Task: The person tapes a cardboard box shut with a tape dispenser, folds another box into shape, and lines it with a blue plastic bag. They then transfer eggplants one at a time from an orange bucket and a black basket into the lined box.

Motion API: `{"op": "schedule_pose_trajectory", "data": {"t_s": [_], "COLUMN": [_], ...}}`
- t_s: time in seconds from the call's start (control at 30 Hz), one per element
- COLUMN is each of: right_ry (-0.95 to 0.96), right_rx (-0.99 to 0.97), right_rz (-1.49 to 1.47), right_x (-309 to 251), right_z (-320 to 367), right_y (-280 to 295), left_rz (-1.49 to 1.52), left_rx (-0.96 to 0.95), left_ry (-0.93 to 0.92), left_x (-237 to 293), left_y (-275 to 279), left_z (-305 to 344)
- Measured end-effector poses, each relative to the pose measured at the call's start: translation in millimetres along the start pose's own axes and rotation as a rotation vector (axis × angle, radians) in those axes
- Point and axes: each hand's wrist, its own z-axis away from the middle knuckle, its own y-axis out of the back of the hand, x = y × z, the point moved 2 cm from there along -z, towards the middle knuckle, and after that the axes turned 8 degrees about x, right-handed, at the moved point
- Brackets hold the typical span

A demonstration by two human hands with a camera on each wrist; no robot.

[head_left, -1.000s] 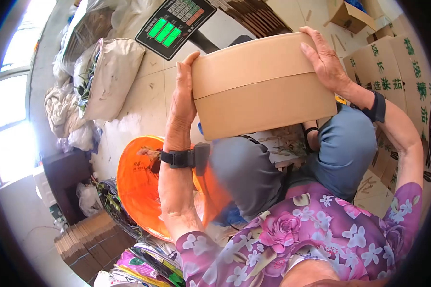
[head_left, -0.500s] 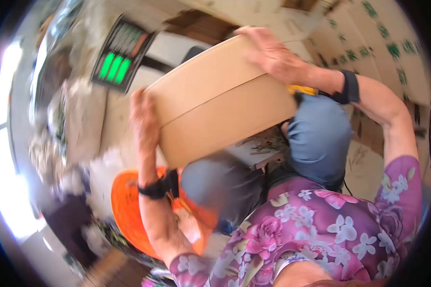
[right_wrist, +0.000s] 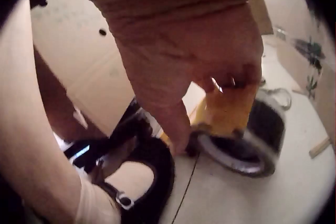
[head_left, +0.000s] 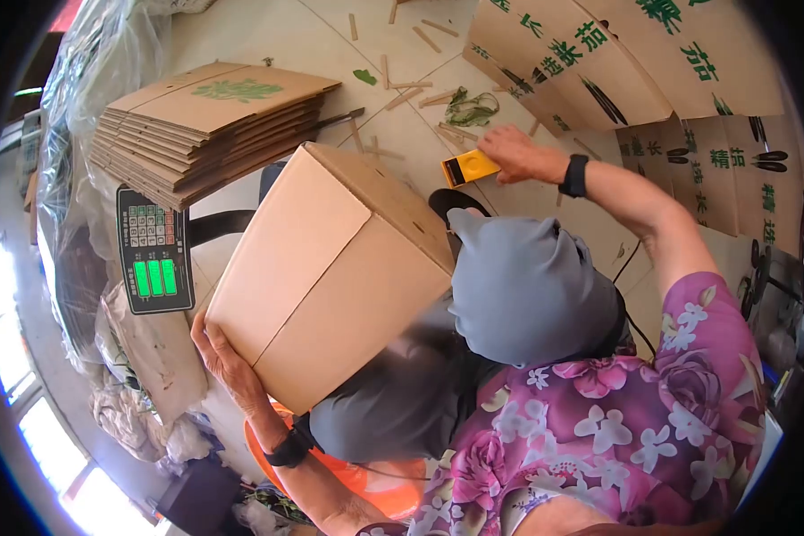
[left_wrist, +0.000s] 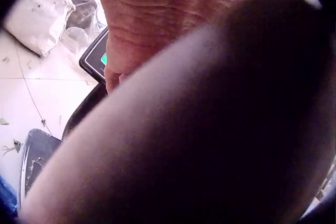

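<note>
A plain cardboard box (head_left: 330, 286) rests tilted over the person's left thigh in the head view. The left hand (head_left: 232, 366) lies along its lower left side, fingers fairly straight. In the left wrist view the left hand (left_wrist: 152, 19) shows only in part, its fingers mostly hidden. To the right of the box, the right hand (head_left: 518, 154) grips a yellow tape dispenser (head_left: 470, 167) above the floor. Up close in the right wrist view, the right hand (right_wrist: 194, 50) has fingers and thumb round the yellow dispenser (right_wrist: 223, 109), with a tape roll (right_wrist: 265, 124) on it.
Folded cartons (head_left: 214, 121) are stacked behind a scale display (head_left: 154, 250). Printed cardboard (head_left: 590, 62) stands at upper right. Short sticks (head_left: 427, 39) and green scraps (head_left: 472, 109) lie on the floor. An orange tub (head_left: 366, 482) sits below the left arm.
The right hand has left the box and taken hold of the yellow dispenser. The box has come down over the left thigh and turned, the left hand still against it. The head view has shifted.
</note>
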Motion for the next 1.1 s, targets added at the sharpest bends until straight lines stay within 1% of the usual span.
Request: {"op": "schedule_pose_trajectory", "data": {"t_s": [0.03,0.07,0.1,0.13,0.17,0.23,0.27,0.33,0.37,0.43,0.47,0.53,0.57,0.6,0.63,0.67,0.7,0.73,0.77,0.8,0.83,0.9,0.93,1.0,1.03,1.07,1.1], "right_ry": [-0.023,-0.022,-0.074,-0.122,-0.112,-0.438,-0.424,-0.532,-0.516,-0.449,-0.419,-0.337,-0.302,-0.233,-0.166,-0.135,-0.087,-0.035,0.114,0.149,0.177,0.275,0.306,0.405,0.445,0.558,0.565], "right_rx": [0.064,0.063,0.08,0.104,0.106,-0.14,-0.145,0.03,0.031,0.146,0.148,0.187,0.181,0.202,0.217,0.199,0.194,0.189,0.189,0.17,0.175,0.221,0.2,0.218,0.179,0.212,0.189], "right_rz": [-0.008,-0.016,-0.011,-0.001,-0.002,-0.325,-0.317,-1.081,-1.067,-1.317,-1.304,-1.344,-1.329,-1.353,-1.378,-1.361,-1.309,-1.26,-1.192,-1.179,-1.062,-0.868,-0.858,-0.752,-0.626,-0.503,-0.485], "right_x": [-5,-6,-9,-6,-10,-12,-13,-13,-20,-39,-43,-54,-66,-83,-100,-116,-131,-144,-154,-167,-183,-212,-223,-243,-252,-260,-267], "right_z": [0,0,1,-1,-3,2,8,21,22,15,11,-1,-5,-7,-10,-14,-19,-25,-33,-40,-44,-55,-60,-73,-78,-82,-83], "right_y": [-18,-34,-42,-50,-37,-9,6,43,66,118,137,174,194,216,236,252,267,277,284,291,296,298,292,278,273,271,273], "left_rz": [-0.009,-0.016,-0.022,-0.024,-0.032,-0.04,-0.017,0.021,0.021,0.033,0.043,-0.002,0.032,0.043,0.05,0.055,0.036,0.045,0.046,0.046,0.048,0.083,0.065,0.062,0.062,0.054,0.048], "left_rx": [-0.004,-0.002,0.003,0.012,0.015,0.029,0.021,0.029,0.014,0.01,0.039,0.045,0.026,0.061,0.046,0.032,0.052,0.056,0.072,0.085,0.119,0.121,0.137,0.152,0.176,0.174,0.172], "left_ry": [0.0,-0.005,-0.006,-0.006,-0.003,0.014,-0.003,-0.017,0.0,0.008,0.005,-0.09,-0.069,-0.06,-0.053,-0.046,-0.09,-0.052,-0.092,-0.13,-0.113,-0.159,-0.156,-0.178,-0.154,-0.17,-0.188], "left_x": [1,2,5,6,9,5,3,2,3,-1,-6,-13,-12,-13,-15,-17,-18,-18,-20,-24,-27,-32,-27,-25,-25,-26,-27], "left_y": [-1,0,3,4,3,7,7,6,6,8,6,3,2,2,0,-1,-3,-4,-5,-7,-11,-15,-16,-19,-21,-22,-24], "left_z": [-3,-3,-1,1,2,0,-1,-1,0,-3,-4,-7,-5,-6,-7,-8,-8,-8,-9,-10,-11,-13,-11,-9,-9,-8,-8]}}
